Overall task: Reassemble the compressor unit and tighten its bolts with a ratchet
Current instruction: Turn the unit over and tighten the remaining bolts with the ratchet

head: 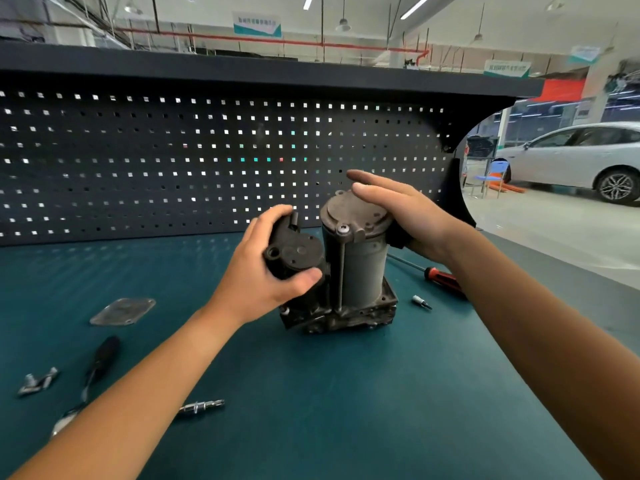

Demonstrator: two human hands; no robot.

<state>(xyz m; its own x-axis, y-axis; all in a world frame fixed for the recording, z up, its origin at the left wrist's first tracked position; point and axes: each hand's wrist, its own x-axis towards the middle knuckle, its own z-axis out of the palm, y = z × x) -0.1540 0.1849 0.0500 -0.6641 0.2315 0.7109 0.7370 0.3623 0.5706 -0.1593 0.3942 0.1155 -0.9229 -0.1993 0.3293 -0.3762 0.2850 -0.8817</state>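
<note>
Compressor (349, 271) stands upright on bench, long axis vertical. Left hand (263, 271) curls round black side head on compressor's left. Right hand (405, 216) has fingers straight at top cap's right edge. Ratchet (100, 362) lies well left of compressor, so left hand likely nearer.

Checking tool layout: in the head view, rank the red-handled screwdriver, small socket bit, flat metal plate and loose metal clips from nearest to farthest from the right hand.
From the right hand:
1. red-handled screwdriver, just below it, right side.
2. small socket bit, right of the compressor.
3. flat metal plate, left of the compressor.
4. metal clips, far left edge.
</note>
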